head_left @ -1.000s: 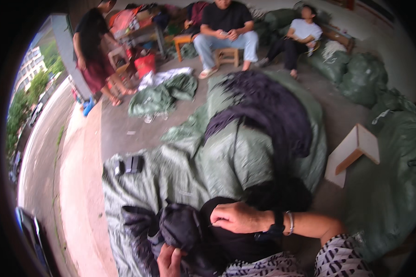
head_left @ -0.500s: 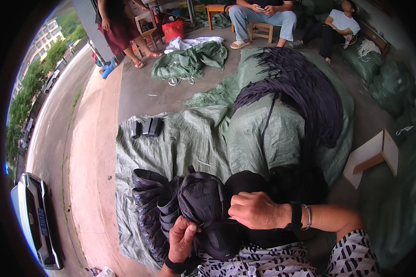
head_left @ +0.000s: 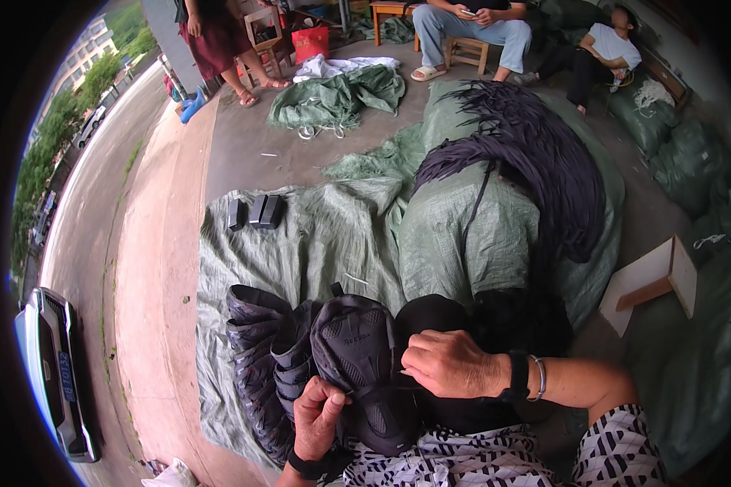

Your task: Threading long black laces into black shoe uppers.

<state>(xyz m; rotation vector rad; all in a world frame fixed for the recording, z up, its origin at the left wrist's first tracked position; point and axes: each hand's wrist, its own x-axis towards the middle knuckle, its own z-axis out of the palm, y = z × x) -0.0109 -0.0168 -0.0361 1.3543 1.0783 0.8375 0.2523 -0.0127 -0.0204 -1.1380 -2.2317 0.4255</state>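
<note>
Since the black piece lies near, between your hands, let your left grip, pinching its left edge, steady it; your right grip is closed beside its right edge, contents too small to tell, so work gently.

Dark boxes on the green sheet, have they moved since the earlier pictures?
No, the dark boxes sit in the same spot near the far left corner of the green sheet.
</note>
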